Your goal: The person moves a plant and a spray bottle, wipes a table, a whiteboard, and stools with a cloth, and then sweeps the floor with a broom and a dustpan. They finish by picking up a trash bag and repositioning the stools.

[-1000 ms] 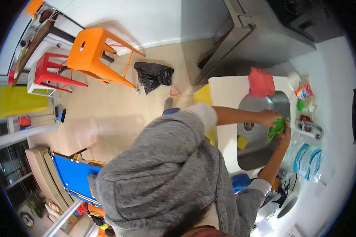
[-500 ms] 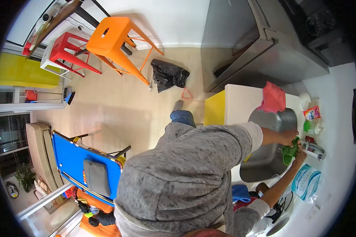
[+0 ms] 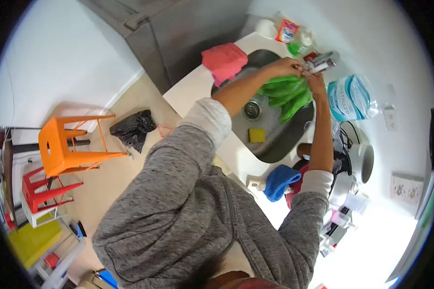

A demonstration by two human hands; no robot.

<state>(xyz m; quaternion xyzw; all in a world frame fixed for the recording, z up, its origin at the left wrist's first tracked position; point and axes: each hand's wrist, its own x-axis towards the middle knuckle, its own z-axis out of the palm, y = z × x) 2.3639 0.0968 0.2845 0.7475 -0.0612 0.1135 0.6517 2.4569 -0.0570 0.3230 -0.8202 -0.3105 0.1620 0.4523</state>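
Both my hands are over the far side of a steel sink, close to the faucet. My left hand has its fingers closed on the upper edge of a green cloth. My right hand pinches the same cloth close beside it. The cloth hangs spread in folds into the sink. Below it, a yellow sponge lies on the basin floor by the drain. A pink cloth drapes over the sink's left rim.
Behind the sink stand a detergent packet, a green-and-white bottle and a distilled water jug. A blue cloth and dishes lie near my right forearm. A black bag and orange stool are on the floor.
My view has turned toward the sink. The green cloth, bunched up before, now hangs open between my hands. The sponge shows fully now.
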